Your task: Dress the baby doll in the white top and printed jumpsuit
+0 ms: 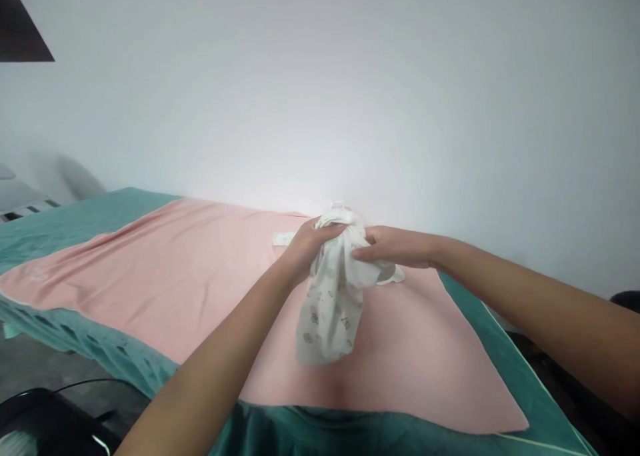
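A soft white cloth item (pixel 331 309) with small grey prints, perhaps a small garment, hangs bunched between my hands above the pink sheet. My left hand (pixel 311 243) grips its gathered upper part from the left, thumb across the front. On the right side, my right hand (pixel 383 244) pinches a fold between thumb and fingers. Its lower end drapes down in loose folds. Behind the right hand, a white edge of fabric (pixel 395 276) shows; whether it belongs to the same piece I cannot tell. A small white strip (pixel 283 239) lies on the sheet beyond my left hand.
The pink sheet (pixel 165 263) covers much of a bed-like surface with a green cover (pixel 125 206). A white wall (pixel 320 96) rises behind. At lower left sits a dark object (pixel 50 419) with a cable. A dark panel (pixel 20 29) occupies the upper left corner.
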A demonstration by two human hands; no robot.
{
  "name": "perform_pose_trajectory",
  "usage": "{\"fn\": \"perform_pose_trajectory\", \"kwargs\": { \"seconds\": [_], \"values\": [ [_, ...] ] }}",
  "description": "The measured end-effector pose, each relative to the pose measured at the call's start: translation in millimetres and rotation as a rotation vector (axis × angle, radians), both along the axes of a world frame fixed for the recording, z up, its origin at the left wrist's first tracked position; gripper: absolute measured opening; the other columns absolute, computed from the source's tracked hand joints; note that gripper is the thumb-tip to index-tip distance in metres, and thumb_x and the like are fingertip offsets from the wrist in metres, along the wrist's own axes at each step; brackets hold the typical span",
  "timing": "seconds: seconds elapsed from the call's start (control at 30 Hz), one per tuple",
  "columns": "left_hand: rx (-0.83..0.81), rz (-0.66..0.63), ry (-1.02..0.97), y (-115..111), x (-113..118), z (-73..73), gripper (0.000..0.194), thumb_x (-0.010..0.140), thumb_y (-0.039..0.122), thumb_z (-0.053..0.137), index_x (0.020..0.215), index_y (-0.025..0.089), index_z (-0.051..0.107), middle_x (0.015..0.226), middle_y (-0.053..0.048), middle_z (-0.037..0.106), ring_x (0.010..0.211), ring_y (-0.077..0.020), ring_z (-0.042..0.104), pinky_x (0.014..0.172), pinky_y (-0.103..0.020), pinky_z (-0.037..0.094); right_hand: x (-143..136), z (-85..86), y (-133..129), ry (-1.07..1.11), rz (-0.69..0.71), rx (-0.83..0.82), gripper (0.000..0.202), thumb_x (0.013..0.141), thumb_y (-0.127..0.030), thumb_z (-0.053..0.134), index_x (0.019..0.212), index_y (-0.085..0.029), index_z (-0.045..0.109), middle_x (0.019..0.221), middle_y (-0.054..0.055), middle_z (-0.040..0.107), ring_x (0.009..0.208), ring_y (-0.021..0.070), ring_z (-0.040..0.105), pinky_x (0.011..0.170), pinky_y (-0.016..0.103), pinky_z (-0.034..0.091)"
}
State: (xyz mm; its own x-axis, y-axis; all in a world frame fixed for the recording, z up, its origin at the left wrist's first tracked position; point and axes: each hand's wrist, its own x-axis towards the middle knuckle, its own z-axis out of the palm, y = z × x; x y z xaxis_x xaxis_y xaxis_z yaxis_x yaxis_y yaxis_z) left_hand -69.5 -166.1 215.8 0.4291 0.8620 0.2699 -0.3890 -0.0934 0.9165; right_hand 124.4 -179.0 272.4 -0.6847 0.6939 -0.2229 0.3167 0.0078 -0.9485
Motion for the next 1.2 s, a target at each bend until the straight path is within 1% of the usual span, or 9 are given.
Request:
{"fn": "perform_pose_trajectory", "kwargs": {
  "seconds": [0.07,0.27,0.4,0.57,0.8,0.9,1.03,1.1,1.2],
  "values": [
    [-0.025,-0.021,0.022,1.0,-0.2,-4.1,0.048,0.075,0.041,0.071,0.114,0.014,0.064,0.101,-0.01,0.07,0.087,-0.0236,0.065,0.074,-0.031,0.048,2.2,-10.2,2.7,0.058,-0.061,-0.014,0.039,0.073,-0.038,0.08,0.099,-0.014,0.065,0.095,0.008,0.067,0.083,0.0199,0.064,0.067,0.025,0.053],
    [-0.047,-0.262,0.24,-0.9,-6.1,-15.9,0.051,0.071,0.036,0.077,0.116,0.015,0.064,0.104,-0.011,0.069,0.092,-0.0248,0.063,0.077,-0.033,0.048,-2.4,-20.8,17.4,0.493,-0.508,0.062,0.022,0.081,-0.033,0.069,0.092,-0.014,0.064,0.084,0.006,0.067,0.077,0.0186,0.064,0.067,0.025,0.053],
    [-0.093,-0.177,0.04,3.4,-6.3,-24.1,0.051,0.073,0.033,0.075,0.119,0.015,0.061,0.109,-0.013,0.068,0.094,-0.0262,0.065,0.081,-0.036,0.05,-5.1,-34.6,11.5,0.427,-0.376,-0.09,0.033,0.086,-0.041,0.064,0.103,-0.014,0.063,0.092,0.009,0.068,0.087,0.0221,0.065,0.071,0.029,0.055],
    [-0.16,-0.131,-0.071,7.2,-4.3,-34.1,0.048,0.076,0.039,0.072,0.114,0.01,0.063,0.1,-0.015,0.07,0.087,-0.0269,0.067,0.073,-0.035,0.053,-7.9,-50.8,2.8,0.056,-0.061,-0.232,0.043,0.07,-0.03,0.082,0.106,-0.013,0.065,0.1,0.009,0.067,0.094,0.022,0.065,0.08,0.03,0.055],
    [-0.195,-0.199,0.186,2.8,-12.3,-51.4,0.05,0.071,0.036,0.077,0.115,0.015,0.064,0.103,-0.014,0.07,0.093,-0.0283,0.066,0.081,-0.04,0.053,-12.4,-55.7,18.0,0.462,-0.412,-0.121,0.033,0.083,-0.041,0.068,0.099,-0.012,0.064,0.092,0.011,0.069,0.087,0.0236,0.066,0.075,0.031,0.056],
    [-0.219,-0.166,0.088,4.1,-9.4,-58.2,0.051,0.073,0.034,0.075,0.118,0.014,0.063,0.103,-0.014,0.07,0.091,-0.0279,0.067,0.082,-0.042,0.053,-11.7,-64.7,11.2,0.39,-0.391,-0.248,0.037,0.086,-0.045,0.063,0.104,-0.012,0.064,0.092,0.012,0.068,0.085,0.0231,0.066,0.071,0.03,0.056],
    [-0.286,-0.102,-0.056,7.8,-1.6,-69.0,0.053,0.076,0.037,0.07,0.121,0.011,0.059,0.104,-0.016,0.069,0.088,-0.0274,0.068,0.079,-0.04,0.054,-7.6,-75.4,1.0,0.218,-0.253,-0.313,0.045,0.074,-0.036,0.079,0.11,-0.015,0.063,0.101,0.011,0.068,0.09,0.0221,0.066,0.074,0.028,0.056],
    [-0.281,-0.088,0.009,9.3,2.0,-74.6,0.053,0.079,0.042,0.066,0.121,0.011,0.059,0.106,-0.016,0.069,0.087,-0.027,0.068,0.077,-0.039,0.054,-5.3,-79.9,2.5,0.191,-0.271,-0.286,0.049,0.069,-0.032,0.083,0.111,-0.015,0.063,0.105,0.011,0.067,0.093,0.0229,0.065,0.077,0.029,0.056],
    [-0.142,0.122,0.326,13.3,7.4,-81.7,0.045,0.082,0.045,0.059,0.113,0.014,0.063,0.106,-0.013,0.07,0.088,-0.0254,0.067,0.077,-0.036,0.053,-2.3,-93.3,9.5,0.203,-0.471,-0.217,0.046,0.07,-0.031,0.082,0.109,-0.014,0.063,0.106,0.012,0.067,0.092,0.0228,0.065,0.078,0.03,0.056]
  ]
}}
